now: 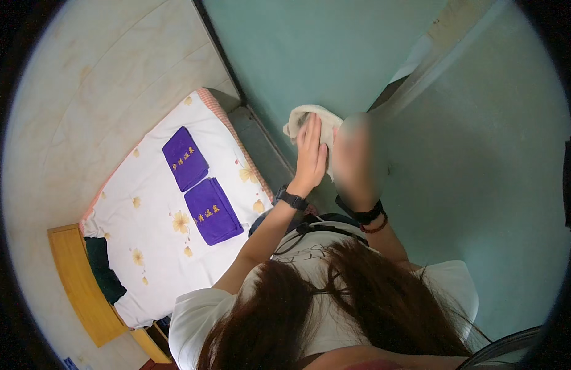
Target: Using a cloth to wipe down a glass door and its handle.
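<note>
A cream cloth (334, 115) is bunched up in front of me at the green-blue glass panel (304, 55). My left hand (311, 150) lies along the cloth with its fingers straight and close together, holding it against the other hand. Right beside the cloth is my right hand (357, 162), and it seems to touch the cloth's edge. A blur covers that hand, so its fingers cannot be made out. Whether the cloth presses on the glass is not clear.
To my left stands a bed with a white floral sheet (158, 249). Two folded purple cloths, the farther (183, 164) and the nearer (220, 208), bear gold writing. A dark green cloth (103, 270) lies by the wooden headboard (89, 286). Another glass panel (489, 185) rises to the right.
</note>
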`<action>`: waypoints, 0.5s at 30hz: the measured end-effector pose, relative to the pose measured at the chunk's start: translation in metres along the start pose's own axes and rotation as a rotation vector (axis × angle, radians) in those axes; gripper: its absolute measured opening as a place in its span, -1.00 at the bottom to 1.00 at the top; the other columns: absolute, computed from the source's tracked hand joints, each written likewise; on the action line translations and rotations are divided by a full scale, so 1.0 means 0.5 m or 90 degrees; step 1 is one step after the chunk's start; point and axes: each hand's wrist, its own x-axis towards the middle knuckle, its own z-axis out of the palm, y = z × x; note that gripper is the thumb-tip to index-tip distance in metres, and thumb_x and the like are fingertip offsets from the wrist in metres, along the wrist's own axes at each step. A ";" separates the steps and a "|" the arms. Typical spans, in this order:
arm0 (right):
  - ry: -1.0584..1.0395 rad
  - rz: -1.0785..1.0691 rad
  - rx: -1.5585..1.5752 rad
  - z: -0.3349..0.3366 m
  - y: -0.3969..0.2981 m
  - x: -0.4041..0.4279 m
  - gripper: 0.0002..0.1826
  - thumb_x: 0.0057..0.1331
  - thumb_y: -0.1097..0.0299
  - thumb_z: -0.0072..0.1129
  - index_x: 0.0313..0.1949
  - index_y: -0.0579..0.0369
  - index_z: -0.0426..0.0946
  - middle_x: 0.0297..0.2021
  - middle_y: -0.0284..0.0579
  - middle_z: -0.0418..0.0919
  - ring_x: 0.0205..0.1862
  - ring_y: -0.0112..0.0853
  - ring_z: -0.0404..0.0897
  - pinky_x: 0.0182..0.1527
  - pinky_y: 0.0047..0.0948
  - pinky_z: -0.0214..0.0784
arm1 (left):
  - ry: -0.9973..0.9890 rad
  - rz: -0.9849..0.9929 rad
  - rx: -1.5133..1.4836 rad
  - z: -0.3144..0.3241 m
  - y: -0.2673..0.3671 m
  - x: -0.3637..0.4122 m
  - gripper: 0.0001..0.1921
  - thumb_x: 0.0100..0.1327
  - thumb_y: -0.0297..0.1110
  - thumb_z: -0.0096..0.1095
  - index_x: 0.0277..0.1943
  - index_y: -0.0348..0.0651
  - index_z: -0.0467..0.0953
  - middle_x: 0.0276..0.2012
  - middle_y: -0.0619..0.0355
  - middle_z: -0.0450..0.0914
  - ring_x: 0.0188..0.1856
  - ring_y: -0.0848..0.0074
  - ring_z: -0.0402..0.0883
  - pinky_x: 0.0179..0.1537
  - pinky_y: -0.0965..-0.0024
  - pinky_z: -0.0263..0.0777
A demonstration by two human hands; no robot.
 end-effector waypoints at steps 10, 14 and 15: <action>-0.047 0.003 0.040 0.000 0.047 -0.014 -0.67 0.35 0.51 0.10 0.04 0.39 0.30 -0.23 -0.15 0.53 -0.29 -0.56 0.45 -0.25 -0.55 0.35 | -0.036 -0.034 -0.029 0.010 -0.019 -0.043 -0.35 0.30 -0.48 -0.11 0.44 -0.35 -0.01 0.46 -0.16 -0.01 0.36 -0.05 0.09 0.39 0.08 -0.07; -0.078 0.102 0.018 -0.005 0.050 -0.030 -0.66 0.35 0.47 0.11 0.04 0.36 0.31 -0.24 -0.16 0.52 -0.32 -0.57 0.42 -0.26 -0.53 0.33 | -0.048 -0.037 -0.026 0.016 -0.043 -0.068 -0.35 0.28 -0.49 -0.10 0.44 -0.35 0.00 0.46 -0.16 -0.01 0.35 -0.05 0.11 0.38 0.08 -0.07; -0.098 0.139 -0.020 -0.007 0.046 -0.029 -0.66 0.35 0.45 0.11 0.05 0.35 0.31 -0.24 -0.16 0.53 -0.33 -0.56 0.42 -0.25 -0.52 0.33 | -0.051 -0.037 -0.032 0.018 -0.046 -0.070 -0.34 0.27 -0.51 -0.09 0.44 -0.35 0.00 0.46 -0.16 -0.01 0.35 -0.06 0.11 0.38 0.09 -0.06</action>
